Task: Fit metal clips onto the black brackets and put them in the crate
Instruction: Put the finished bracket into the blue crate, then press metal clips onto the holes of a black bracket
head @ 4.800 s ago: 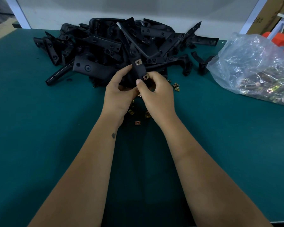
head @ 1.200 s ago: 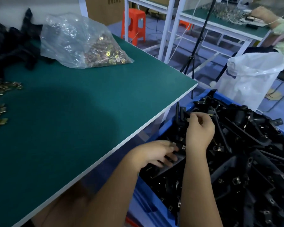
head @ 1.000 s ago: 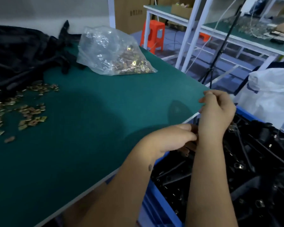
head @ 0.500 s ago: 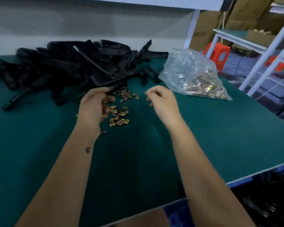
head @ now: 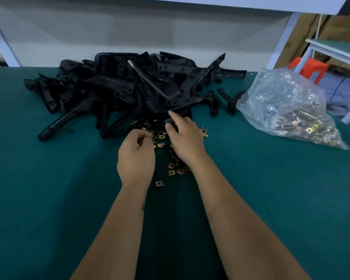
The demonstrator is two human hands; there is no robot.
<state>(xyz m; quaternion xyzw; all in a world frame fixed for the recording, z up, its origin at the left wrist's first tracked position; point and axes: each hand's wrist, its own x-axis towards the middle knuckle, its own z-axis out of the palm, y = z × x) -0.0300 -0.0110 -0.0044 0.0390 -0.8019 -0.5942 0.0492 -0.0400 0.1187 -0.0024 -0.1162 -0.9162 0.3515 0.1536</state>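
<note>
The heap of black plastic brackets [head: 133, 87] lies along your green table's [head: 49, 178] far edge, small brass-coloured metal clips [head: 176, 168] scattered just before it. Your right hand [head: 183, 138] reaches in, fingers curling onto a bracket; your left hand [head: 135, 158] curls over the clips, contents hidden. A clear plastic bag of clips [head: 291, 106] sits toward the far right corner.

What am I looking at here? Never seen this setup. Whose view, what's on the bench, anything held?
No machine: a person's bare arms, filmed by one head-worn camera looking down. On the green table lie a pile of black brackets, loose metal clips scattered near the hands, and a clear bag of clips to the right. The left hand is curled over the loose clips; whether it pinches one is hidden. The right hand reaches into the pile's near edge, fingers on a bracket. No crate is in view.
</note>
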